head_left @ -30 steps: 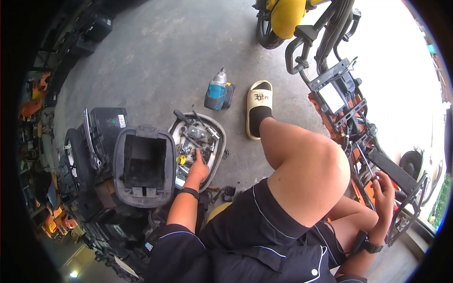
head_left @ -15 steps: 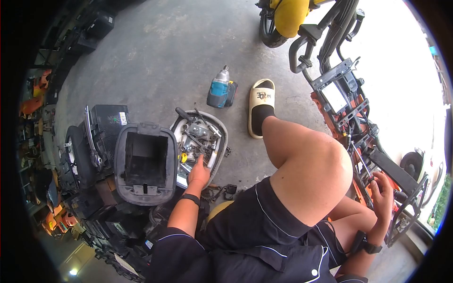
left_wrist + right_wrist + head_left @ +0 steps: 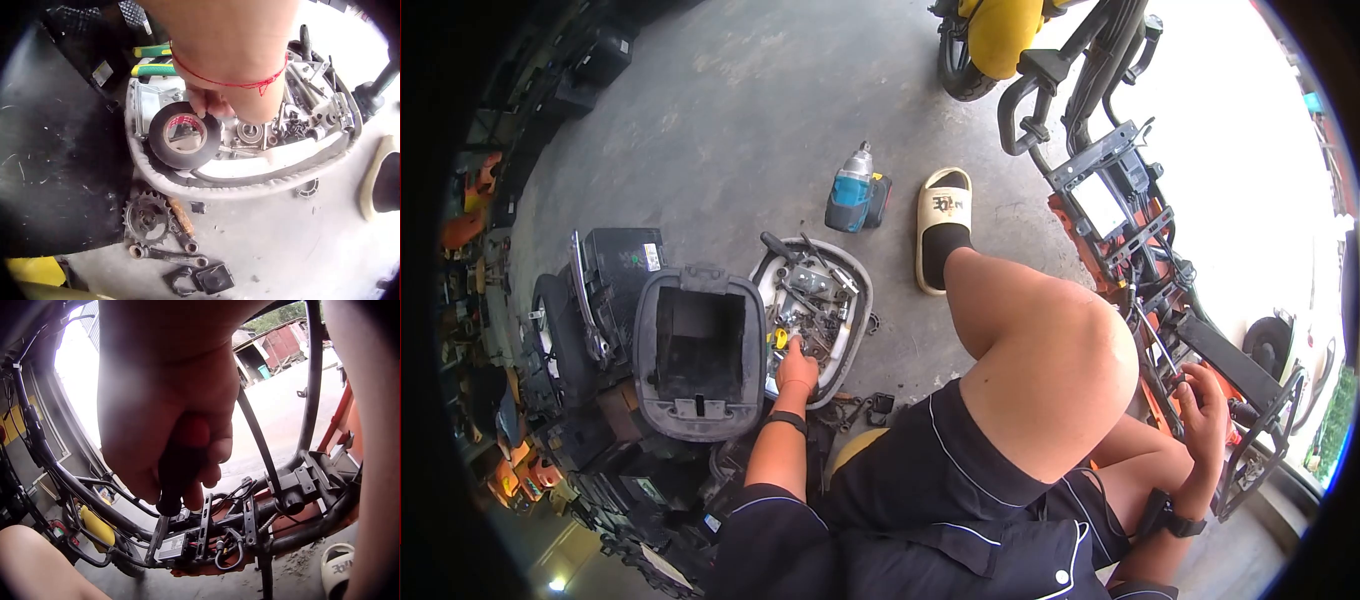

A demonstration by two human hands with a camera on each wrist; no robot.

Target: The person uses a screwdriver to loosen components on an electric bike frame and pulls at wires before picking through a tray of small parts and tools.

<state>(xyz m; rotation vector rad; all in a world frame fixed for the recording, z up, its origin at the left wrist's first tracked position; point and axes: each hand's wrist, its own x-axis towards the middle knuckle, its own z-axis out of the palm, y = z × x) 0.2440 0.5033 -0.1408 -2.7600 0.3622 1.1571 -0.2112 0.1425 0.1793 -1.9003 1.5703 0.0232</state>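
Parts [image 3: 294, 130] likely want gentle sifting; left hand [image 3: 797, 370], grip I cannot tell; right hand [image 3: 140, 419] clamps a dark handle [image 3: 178, 465]

We are counting two hands [image 3: 797, 370], one tape roll [image 3: 161, 150], one red-ended handle [image 3: 178, 464], one tray [image 3: 237, 189], one power tool [image 3: 849, 198], one sprocket [image 3: 145, 217].

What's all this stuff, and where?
Impact wrench: one, teal, floor
Tray: one, white, floor
Storage bin: one, dark, beside tray
Tape roll: one, black, at tray
Metal parts: many, silver, in tray
Plier-like handles: two, green-yellow, at tray
Chainring: one, dark, floor near tray
Vehicle frame: one, black, far right
Fender: one, yellow, far end
Slide sandal: one, cream, on floor
Tool handle: one, black-red, right side
Left grip: one, bare, at tray
Right grip: one, bare, holding tool handle
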